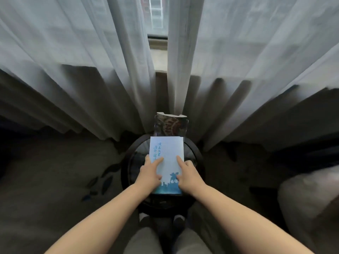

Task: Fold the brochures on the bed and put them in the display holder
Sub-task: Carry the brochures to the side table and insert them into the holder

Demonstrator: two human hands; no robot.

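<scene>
A folded pale blue brochure point(167, 153), printed with a dark blue horse rider and skyline at its near end, is held flat over a small round dark table point(195, 156). My left hand point(150, 174) grips its left edge, forefinger stretched across the cover. On the right edge my right hand point(188, 176) does the same. Just beyond the brochure stands a clear display holder point(185, 128) at the table's far side, with a dark patterned brochure point(169, 126) upright inside it.
Sheer white curtains point(91, 70) hang right behind the table, parted by a narrow gap onto a window point(157, 21). Dark patterned carpet point(64, 171) lies to the left. A light upholstered seat point(310, 195) sits at the right. My legs point(165, 239) are below the table.
</scene>
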